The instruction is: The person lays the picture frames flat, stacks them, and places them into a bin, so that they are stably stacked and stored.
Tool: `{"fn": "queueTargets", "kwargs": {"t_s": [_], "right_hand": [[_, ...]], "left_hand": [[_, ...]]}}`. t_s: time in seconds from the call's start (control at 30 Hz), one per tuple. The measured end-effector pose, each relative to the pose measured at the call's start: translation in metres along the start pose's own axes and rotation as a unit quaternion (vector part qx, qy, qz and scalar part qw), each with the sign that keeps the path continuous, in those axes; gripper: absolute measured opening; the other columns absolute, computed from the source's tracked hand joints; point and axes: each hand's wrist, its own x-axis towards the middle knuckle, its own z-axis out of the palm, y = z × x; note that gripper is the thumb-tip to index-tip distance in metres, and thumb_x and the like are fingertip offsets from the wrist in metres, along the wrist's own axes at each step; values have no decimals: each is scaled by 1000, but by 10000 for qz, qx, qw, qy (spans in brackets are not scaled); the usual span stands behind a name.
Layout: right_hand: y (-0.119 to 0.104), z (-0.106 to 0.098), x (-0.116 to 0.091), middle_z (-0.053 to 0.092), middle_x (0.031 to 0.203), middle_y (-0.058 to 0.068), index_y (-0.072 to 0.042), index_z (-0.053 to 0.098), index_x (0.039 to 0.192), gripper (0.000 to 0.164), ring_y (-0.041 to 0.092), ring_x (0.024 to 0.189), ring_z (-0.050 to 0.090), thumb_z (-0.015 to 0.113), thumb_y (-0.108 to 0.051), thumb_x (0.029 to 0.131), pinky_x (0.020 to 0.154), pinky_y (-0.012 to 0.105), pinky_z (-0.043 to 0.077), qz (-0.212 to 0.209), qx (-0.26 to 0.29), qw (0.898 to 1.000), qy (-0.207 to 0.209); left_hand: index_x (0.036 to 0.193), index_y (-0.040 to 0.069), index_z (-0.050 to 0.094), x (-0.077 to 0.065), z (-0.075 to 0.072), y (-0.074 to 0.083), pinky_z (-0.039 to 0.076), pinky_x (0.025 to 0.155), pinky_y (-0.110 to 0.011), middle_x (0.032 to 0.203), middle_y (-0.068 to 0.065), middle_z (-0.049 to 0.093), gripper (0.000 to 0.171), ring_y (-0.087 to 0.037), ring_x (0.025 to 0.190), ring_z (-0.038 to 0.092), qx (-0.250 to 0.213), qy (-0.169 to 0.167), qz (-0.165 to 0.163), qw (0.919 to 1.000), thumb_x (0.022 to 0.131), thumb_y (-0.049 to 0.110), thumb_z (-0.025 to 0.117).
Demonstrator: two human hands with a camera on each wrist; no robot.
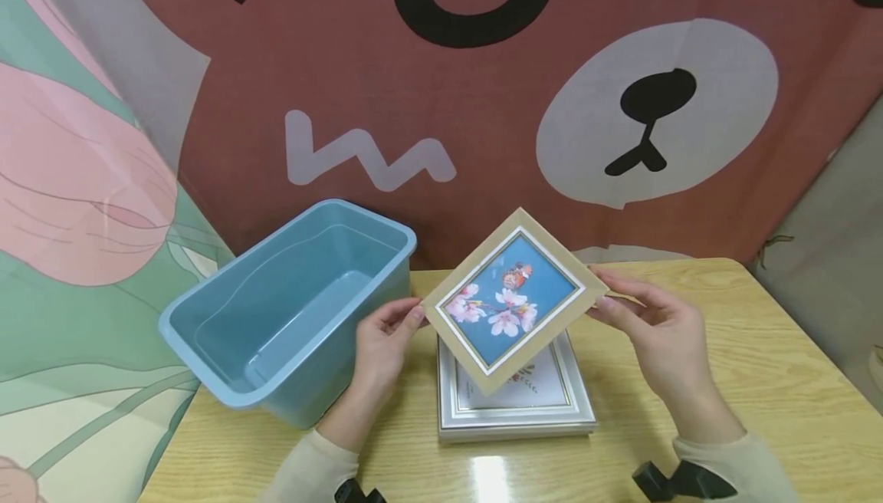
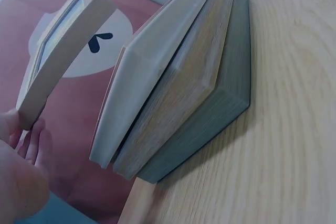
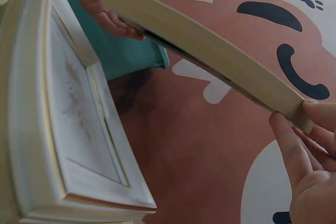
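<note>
A light wooden picture frame [image 1: 510, 300] with a butterfly and pink blossoms on blue is held up, turned cornerwise. My left hand [image 1: 386, 338] pinches its left corner between thumb and fingers. At the opposite corner my right hand [image 1: 655, 334] pinches it the same way. Below it, apart from it, a silver-white picture frame [image 1: 517, 420] tops a stack on the table; the raised frame hides part of its picture. In the left wrist view the stack shows a wood-toned frame [image 2: 173, 98] in the middle and a grey-green frame [image 2: 210, 114] at the bottom.
A blue plastic bin [image 1: 290, 304] stands on the left of the wooden table [image 1: 773, 380], close to my left hand. Behind the table hangs a cloth [image 1: 483, 119] printed with a brown bear face. A black strap device [image 1: 683, 480] sits on the right sleeve.
</note>
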Motion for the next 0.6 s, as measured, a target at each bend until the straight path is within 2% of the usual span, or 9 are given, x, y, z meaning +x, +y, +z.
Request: {"fn": "queueTargets", "kwargs": {"t_s": [0.17,0.27,0.37,0.53,0.6], "right_hand": [[2,-1,-9,81,126,7,21,66,128,35,16,100,82,68,22,93,90,35,66,72,-101,9999,72],[4,-1,-14,81,124,8,22,66,127,34,17,100,82,68,22,93,89,35,66,48,-160,9998,129],[5,0,-18,82,121,6,23,66,125,34,15,103,81,69,23,91,89,31,66,8,-307,9994,170],[3,2,-27,83,116,1,18,73,118,29,10,105,79,75,19,89,87,21,65,184,-1031,9934,466],[2,2,-31,83,117,-1,18,73,116,27,9,104,79,77,17,89,86,21,64,253,-1239,9907,507]], "left_hand": [[119,-15,72,-2,5,0,64,88,-21,100,-11,83,23,-7,83,78,-91,337,275,9990,99,-3,73],[117,-13,74,-1,7,0,64,87,-22,101,-12,83,23,-8,82,79,-48,507,312,9982,99,0,74],[117,-10,77,0,8,1,65,87,-24,105,-12,83,22,-8,81,79,-10,611,191,9979,99,4,76],[122,-9,76,1,8,1,64,89,-24,115,-15,82,25,-7,83,79,-42,610,-93,9981,100,4,75],[125,-8,75,0,8,1,63,89,-21,122,-16,80,27,-6,85,79,18,547,-148,9984,100,3,75]]}}
